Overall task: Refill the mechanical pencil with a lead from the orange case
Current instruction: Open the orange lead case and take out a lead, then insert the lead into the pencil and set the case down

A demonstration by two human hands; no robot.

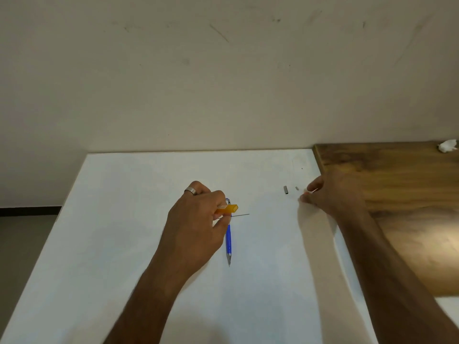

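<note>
Just left of the frame's centre my left hand (198,217) has its grip pinched on the orange case (228,209), thumb and forefinger pressed to its sides, the free end pointing right. I hold it low over the white bench (119,232) so that a lead tipped out has little way to fall. One thin lead (240,215) lies on the bench just below the case, pointing right and crossing the pencil's barrel.

The mechanical pencil (228,240) lies flat below centre, tip toward the bottom of the frame, its upper end hidden behind my fingers and the case. I judge it to be opened, since a small dark cap (285,189) and a smaller pale piece (296,188) lie well apart from it at right of centre.

My right hand (330,192) rests there, near the edge of the white surface, fingertips pressed together on something small and whitish; I cannot tell what it is, perhaps the case's lid.

Nothing stands between the lead and the pencil. At the upper right a wooden top (397,184) adjoins the bench, with a crumpled white scrap (447,145) in its far corner.
</note>
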